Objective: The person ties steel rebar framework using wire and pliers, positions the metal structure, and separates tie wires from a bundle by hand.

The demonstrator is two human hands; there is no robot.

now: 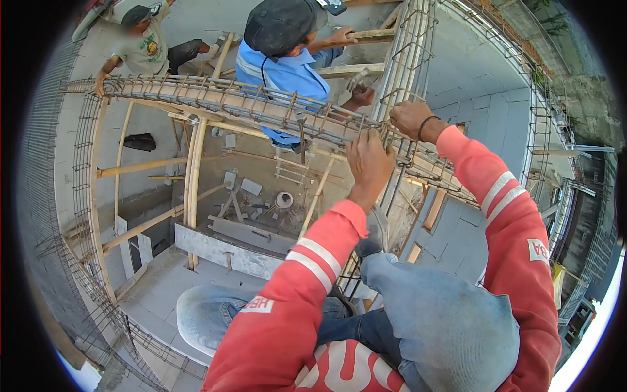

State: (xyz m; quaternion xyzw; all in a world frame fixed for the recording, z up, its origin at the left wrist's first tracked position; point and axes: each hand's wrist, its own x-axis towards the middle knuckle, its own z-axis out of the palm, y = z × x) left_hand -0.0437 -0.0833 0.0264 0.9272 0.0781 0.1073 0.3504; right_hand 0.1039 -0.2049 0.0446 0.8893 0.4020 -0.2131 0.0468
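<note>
My left hand (369, 162) is closed, its fingers bunched at a junction of steel rebar cages; what it pinches is hidden. Just beyond and to the right, my right hand (410, 119) is curled shut on rebar at the same junction. One rebar cage (408, 55) runs away from me toward the top of the view. Another long cage (228, 96), with many stirrups tied across its bars, stretches off to the left. A hammer-like tool (302, 138) hangs on that cage, left of my hands. Rebar also passes below my left hand.
A co-worker in a blue shirt (297, 75) is close beyond the cage, one hand near a hammer-like tool (358, 81). Another person (145, 52) touches the cage's far left end. Wooden poles (196, 170) stand below; a bucket (284, 200) sits on the lower floor.
</note>
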